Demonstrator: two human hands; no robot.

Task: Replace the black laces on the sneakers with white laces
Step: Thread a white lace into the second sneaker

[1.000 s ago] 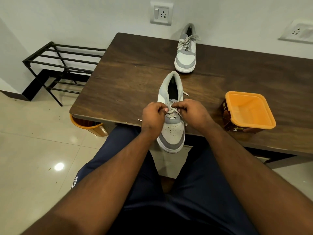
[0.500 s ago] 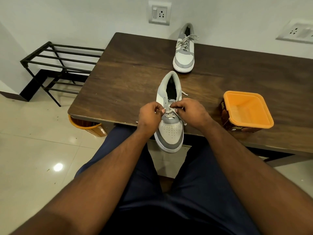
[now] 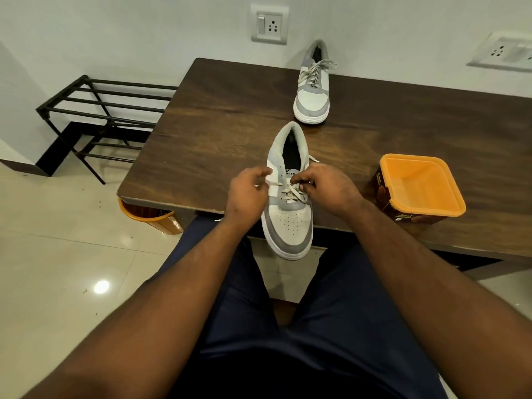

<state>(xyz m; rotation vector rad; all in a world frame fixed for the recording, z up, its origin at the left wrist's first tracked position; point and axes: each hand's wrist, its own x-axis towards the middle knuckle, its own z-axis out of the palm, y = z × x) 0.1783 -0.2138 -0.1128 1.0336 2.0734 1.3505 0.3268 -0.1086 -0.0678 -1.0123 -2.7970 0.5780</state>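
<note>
Bare tabletop (image 3: 218, 133) lies open left of the near sneaker (image 3: 288, 203), out to the table's edge. To the right, the orange tub (image 3: 420, 188) stands near, leaving a narrow lane. Straight beyond, the far sneaker (image 3: 312, 90) blocks the way toward the wall (image 3: 144, 30).

Soft, even indoor light; lamp glare on floor tiles (image 3: 101, 286); wide-angle bending at edges.

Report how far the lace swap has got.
Done: far sneaker is fully laced in white and tied. In hand: near sneaker has white lace through its lower eyelets; left hand and right hand each pinch a lace end. Left: upper eyelets and the knot.
</note>
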